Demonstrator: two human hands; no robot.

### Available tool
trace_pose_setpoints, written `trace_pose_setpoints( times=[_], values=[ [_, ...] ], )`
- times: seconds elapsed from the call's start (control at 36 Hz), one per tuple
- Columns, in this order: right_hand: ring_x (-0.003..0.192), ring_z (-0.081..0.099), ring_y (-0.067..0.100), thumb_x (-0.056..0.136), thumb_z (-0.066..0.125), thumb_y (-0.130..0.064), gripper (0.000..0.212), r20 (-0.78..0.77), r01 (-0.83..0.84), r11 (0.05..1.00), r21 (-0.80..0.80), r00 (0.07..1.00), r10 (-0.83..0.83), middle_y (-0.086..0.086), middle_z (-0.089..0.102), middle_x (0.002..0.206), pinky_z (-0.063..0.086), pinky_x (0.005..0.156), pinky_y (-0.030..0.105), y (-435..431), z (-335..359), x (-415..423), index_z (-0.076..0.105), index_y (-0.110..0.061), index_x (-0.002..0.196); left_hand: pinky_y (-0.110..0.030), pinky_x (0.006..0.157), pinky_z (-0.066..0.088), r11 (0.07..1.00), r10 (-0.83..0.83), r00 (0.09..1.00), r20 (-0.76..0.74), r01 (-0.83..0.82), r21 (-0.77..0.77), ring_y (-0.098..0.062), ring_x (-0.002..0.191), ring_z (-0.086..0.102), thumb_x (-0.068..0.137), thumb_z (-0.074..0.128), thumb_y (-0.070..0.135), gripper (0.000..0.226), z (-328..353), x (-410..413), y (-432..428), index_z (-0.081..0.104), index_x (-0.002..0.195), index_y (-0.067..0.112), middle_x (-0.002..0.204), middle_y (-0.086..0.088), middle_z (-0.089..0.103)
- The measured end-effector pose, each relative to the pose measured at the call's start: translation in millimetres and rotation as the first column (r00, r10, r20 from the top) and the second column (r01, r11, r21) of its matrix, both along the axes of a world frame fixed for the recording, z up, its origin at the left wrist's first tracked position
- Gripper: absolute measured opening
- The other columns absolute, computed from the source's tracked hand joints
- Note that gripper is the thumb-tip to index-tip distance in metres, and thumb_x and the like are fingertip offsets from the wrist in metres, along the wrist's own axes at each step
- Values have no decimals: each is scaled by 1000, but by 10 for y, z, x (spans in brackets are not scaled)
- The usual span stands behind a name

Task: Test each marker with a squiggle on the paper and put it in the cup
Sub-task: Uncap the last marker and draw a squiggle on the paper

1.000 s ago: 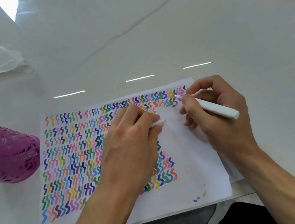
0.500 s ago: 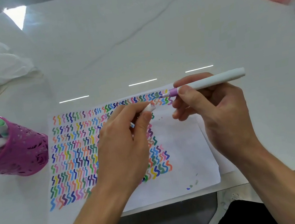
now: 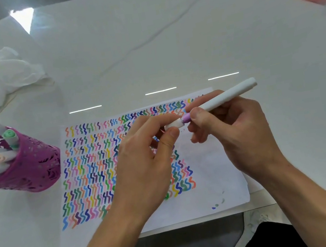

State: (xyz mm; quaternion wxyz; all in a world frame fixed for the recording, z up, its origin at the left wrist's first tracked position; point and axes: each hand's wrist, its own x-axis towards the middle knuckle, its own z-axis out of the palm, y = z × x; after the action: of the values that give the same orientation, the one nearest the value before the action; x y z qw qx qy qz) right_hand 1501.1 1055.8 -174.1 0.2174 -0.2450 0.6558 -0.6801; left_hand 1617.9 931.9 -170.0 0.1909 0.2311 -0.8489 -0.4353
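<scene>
Marker (image 3: 228, 94) (cap (image 3: 172, 125) at tip) over paper (image 3: 210, 180)

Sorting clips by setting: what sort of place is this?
Likely an indoor craft or work table, room type unclear: glossy marble-look tabletop, squiggle-covered paper, purple cup of markers.

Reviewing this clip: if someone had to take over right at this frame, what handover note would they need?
The left hand pinches the white cap against the lilac end of the marker.
The right hand grips the marker's barrel above the paper.
The cup stands left of the paper and holds several capped markers.
Done: rows of coloured squiggles cover much of the paper.
Left: check that the cap is seated (I cannot tell), then put this marker in the cup. Whether more markers wait is unclear.
</scene>
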Motion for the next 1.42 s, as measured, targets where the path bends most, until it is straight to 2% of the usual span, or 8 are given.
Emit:
trace_pose_setpoints(
  times=[0.22, 0.47, 0.69, 0.83, 1.0, 1.19, 1.31, 1.42],
  values=[
    [62, 71, 20, 93, 71, -22, 12, 32, -41, 999, 6, 999, 41, 4, 76, 77, 56, 61, 25, -5, -18, -12, 76, -13, 97, -20, 70, 58, 970, -9, 999, -50, 21, 241, -7, 78, 71, 100, 59, 18, 20, 8, 22, -2, 72, 105, 33, 80, 13, 73],
    [63, 73, 22, 92, 69, -26, 23, 83, -87, 996, 4, 993, 86, 6, 77, 78, 59, 62, 27, -27, -29, 25, 75, -5, 100, -27, 60, 55, 984, 22, 998, -55, -11, 176, -8, 65, 63, 100, 57, 23, 25, -10, 41, 41, 68, 93, 44, 73, 9, 67],
    [62, 73, 21, 91, 68, -25, 23, 107, -88, 996, 7, 990, 87, 5, 76, 76, 59, 62, 26, -24, -41, 44, 75, -4, 99, -36, 61, 54, 987, 35, 998, -50, -27, 157, -13, 66, 64, 101, 58, 22, 28, -21, 39, 61, 68, 88, 44, 72, 8, 67],
    [62, 73, 20, 90, 68, -26, 22, 129, -95, 995, 6, 987, 94, 5, 76, 76, 60, 61, 27, -34, -49, 64, 76, -7, 97, -44, 60, 53, 987, 48, 998, -39, -42, 156, -17, 63, 63, 102, 58, 21, 21, -76, 53, 73, 72, 90, 30, 70, 5, 66],
    [62, 73, 19, 90, 68, -27, 23, 134, -97, 995, 14, 987, 94, 6, 76, 75, 59, 60, 25, -34, -62, 83, 76, -6, 98, -41, 60, 54, 988, 50, 998, -28, -45, 145, -17, 64, 64, 101, 59, 21, 23, -90, 51, 76, 75, 87, 29, 70, 7, 67],
    [65, 73, 22, 90, 70, -29, 21, 141, -123, 992, 3, 982, 122, 9, 76, 76, 58, 63, 26, -28, -23, -5, 79, -12, 97, -34, 68, 56, 984, 32, 999, -34, -25, 175, -12, 76, 69, 100, 60, 27, 20, 14, 9, 24, 70, 95, 44, 79, 13, 71],
    [60, 70, 21, 87, 73, -32, 19, 136, -94, 995, 23, 987, 91, 9, 75, 74, 56, 59, 26, -19, -31, -52, 80, -17, 96, -27, 60, 52, 979, 92, 991, -93, -73, 193, -11, 70, 65, 97, 66, 31, 11, 63, 3, -17, 76, 102, 35, 76, 8, 70],
    [58, 66, 22, 87, 74, -35, 26, 133, -27, 999, 35, 991, 22, 8, 72, 72, 54, 56, 27, -2, -59, -118, 78, -13, 100, -28, 70, 55, 972, 175, 970, -171, -141, 190, -15, 80, 67, 94, 72, 26, 9, 121, 35, -106, 76, 101, 30, 88, 8, 74]
  ],
)
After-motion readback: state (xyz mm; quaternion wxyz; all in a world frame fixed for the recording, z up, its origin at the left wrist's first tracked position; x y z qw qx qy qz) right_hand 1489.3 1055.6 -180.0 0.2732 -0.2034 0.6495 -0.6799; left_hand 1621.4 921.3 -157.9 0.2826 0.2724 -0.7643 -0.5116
